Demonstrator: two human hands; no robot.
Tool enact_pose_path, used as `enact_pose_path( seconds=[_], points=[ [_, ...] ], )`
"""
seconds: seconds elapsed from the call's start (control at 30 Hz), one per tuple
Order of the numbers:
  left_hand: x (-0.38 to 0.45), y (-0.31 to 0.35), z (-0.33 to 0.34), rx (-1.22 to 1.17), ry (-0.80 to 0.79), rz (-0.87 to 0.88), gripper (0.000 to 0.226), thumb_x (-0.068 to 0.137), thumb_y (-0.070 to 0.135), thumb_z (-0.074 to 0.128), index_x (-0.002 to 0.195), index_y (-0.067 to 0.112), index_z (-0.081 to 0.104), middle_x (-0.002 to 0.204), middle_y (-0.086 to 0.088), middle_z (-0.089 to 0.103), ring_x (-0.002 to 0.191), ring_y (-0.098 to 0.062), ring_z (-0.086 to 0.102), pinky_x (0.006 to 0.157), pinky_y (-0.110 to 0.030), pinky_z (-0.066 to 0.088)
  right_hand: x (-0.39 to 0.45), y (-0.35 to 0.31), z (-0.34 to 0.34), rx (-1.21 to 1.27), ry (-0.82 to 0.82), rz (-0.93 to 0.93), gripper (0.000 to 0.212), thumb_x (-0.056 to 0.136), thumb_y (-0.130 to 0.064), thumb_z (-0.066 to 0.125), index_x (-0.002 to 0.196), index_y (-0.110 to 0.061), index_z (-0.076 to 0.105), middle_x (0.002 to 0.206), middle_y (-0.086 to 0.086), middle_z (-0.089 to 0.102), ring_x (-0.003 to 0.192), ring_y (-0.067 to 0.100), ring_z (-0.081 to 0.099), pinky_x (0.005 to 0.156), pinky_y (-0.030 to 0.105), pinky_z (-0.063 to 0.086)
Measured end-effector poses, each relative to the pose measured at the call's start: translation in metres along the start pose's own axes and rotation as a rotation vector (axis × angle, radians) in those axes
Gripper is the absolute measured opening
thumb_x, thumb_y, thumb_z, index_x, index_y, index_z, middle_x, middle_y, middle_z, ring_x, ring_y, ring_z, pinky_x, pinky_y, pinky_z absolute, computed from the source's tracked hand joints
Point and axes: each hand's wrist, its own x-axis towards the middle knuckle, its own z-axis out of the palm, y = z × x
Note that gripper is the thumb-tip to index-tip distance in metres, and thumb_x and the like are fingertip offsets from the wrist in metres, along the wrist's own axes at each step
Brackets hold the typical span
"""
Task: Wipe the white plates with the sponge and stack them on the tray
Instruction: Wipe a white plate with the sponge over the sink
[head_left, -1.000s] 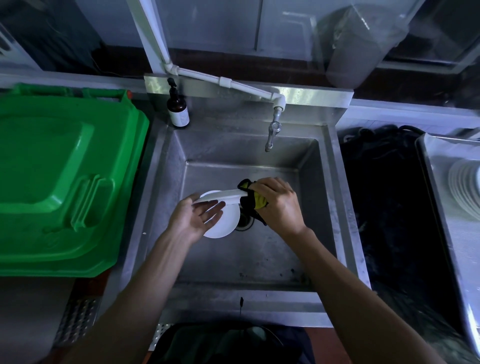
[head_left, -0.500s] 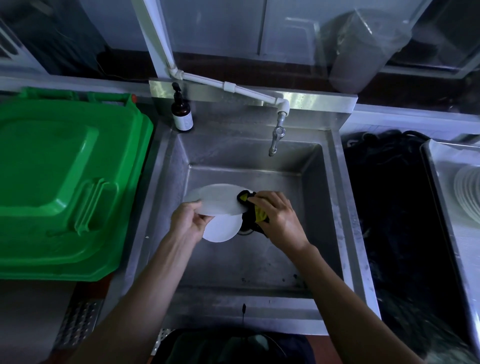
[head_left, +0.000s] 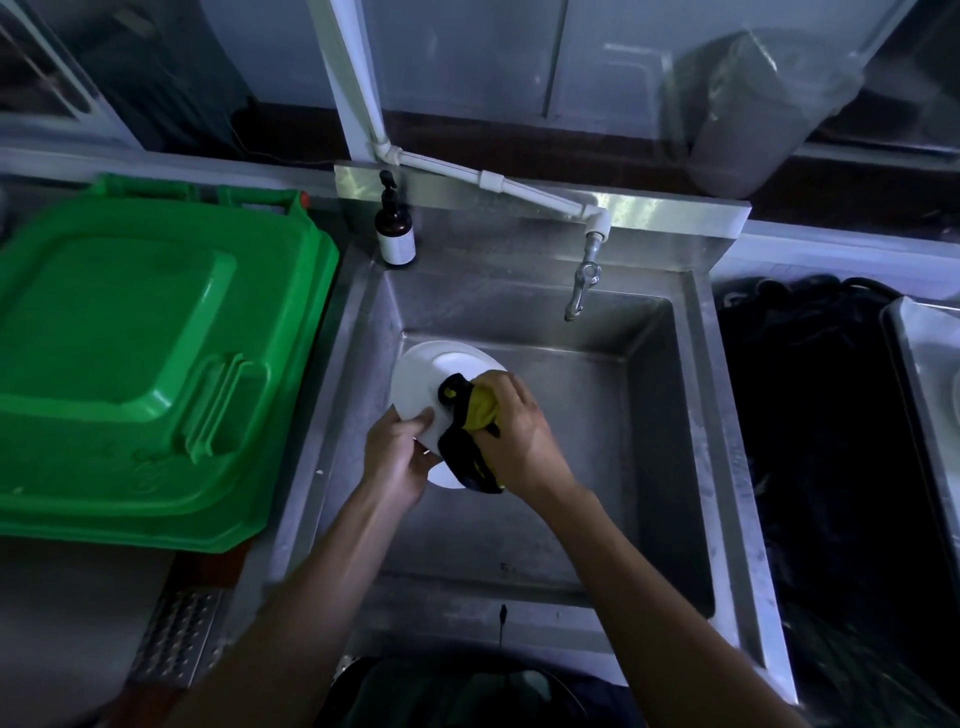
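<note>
Over the steel sink (head_left: 660, 467) I hold a white plate (head_left: 423, 379) tilted up, its face toward me. My left hand (head_left: 397, 452) grips the plate's near rim, thumb on top. My right hand (head_left: 519, 431) grips a yellow and black sponge (head_left: 470, 415) and presses it against the plate's right side. A second white plate (head_left: 441, 475) shows just below, between my hands, mostly hidden. The tray (head_left: 930, 353) sits at the far right edge of the view.
A green bin lid (head_left: 145, 364) fills the left side. A brown pump bottle (head_left: 396, 231) stands at the sink's back left corner. The tap (head_left: 582, 283) hangs over the basin's back. A dark gap (head_left: 810, 441) separates sink and tray.
The plate turned from edge-on to face-up toward me and shifted left. My left hand moved from under it to gripping its near rim. The sponge moved onto the plate's face.
</note>
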Motion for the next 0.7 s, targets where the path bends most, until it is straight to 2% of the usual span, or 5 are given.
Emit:
enact_pose_path(
  seconds=[0.1, 0.23, 0.33, 0.6, 0.7],
  points=[
    [-0.001, 0.002, -0.001, -0.007, -0.031, 0.003, 0.036, 0.093, -0.002, 0.056, 0.125, 0.008, 0.067, 0.124, -0.024, 0.069, 0.101, -0.037, 0.068, 0.071, -0.039, 0.059, 0.002, 0.008, 0.006, -0.047, 0.061, -0.024, 0.048, 0.079, -0.005, 0.065, 0.126, -0.013, 0.061, 0.134, 0.004, 0.053, 0.124, 0.031, 0.048, 0.098, 0.047, 0.046],
    [-0.002, 0.0, 0.005, -0.044, -0.055, 0.01, 0.038, 0.094, -0.002, 0.054, 0.13, 0.004, 0.064, 0.128, -0.026, 0.066, 0.11, -0.041, 0.066, 0.085, -0.045, 0.055, -0.004, 0.01, 0.013, -0.2, 0.118, -0.001, 0.052, 0.089, -0.026, 0.063, 0.141, -0.026, 0.052, 0.15, -0.001, 0.042, 0.13, 0.03, 0.041, 0.096, 0.049, 0.045],
    [-0.001, 0.002, 0.012, -0.08, -0.033, 0.01, 0.036, 0.094, -0.003, 0.055, 0.128, 0.006, 0.066, 0.126, -0.024, 0.068, 0.102, -0.036, 0.069, 0.077, -0.04, 0.059, -0.011, 0.008, 0.021, -0.259, 0.118, -0.035, 0.056, 0.094, -0.035, 0.054, 0.147, -0.025, 0.041, 0.155, 0.001, 0.035, 0.132, 0.033, 0.039, 0.096, 0.049, 0.044],
    [0.002, 0.001, 0.016, -0.126, -0.013, 0.002, 0.038, 0.095, -0.002, 0.056, 0.132, 0.004, 0.063, 0.128, -0.024, 0.067, 0.118, -0.042, 0.064, 0.098, -0.048, 0.054, -0.028, 0.013, 0.028, -0.357, 0.116, -0.141, 0.047, 0.097, -0.02, 0.053, 0.143, -0.015, 0.049, 0.152, 0.009, 0.039, 0.136, 0.035, 0.037, 0.098, 0.052, 0.042],
    [-0.002, 0.003, 0.015, -0.102, -0.038, -0.005, 0.039, 0.095, -0.002, 0.057, 0.133, 0.005, 0.063, 0.127, -0.022, 0.068, 0.118, -0.04, 0.065, 0.088, -0.046, 0.059, -0.035, 0.018, 0.026, -0.314, 0.141, -0.115, 0.047, 0.097, -0.017, 0.05, 0.143, -0.015, 0.049, 0.153, 0.009, 0.038, 0.137, 0.035, 0.036, 0.103, 0.051, 0.039]
  ],
)
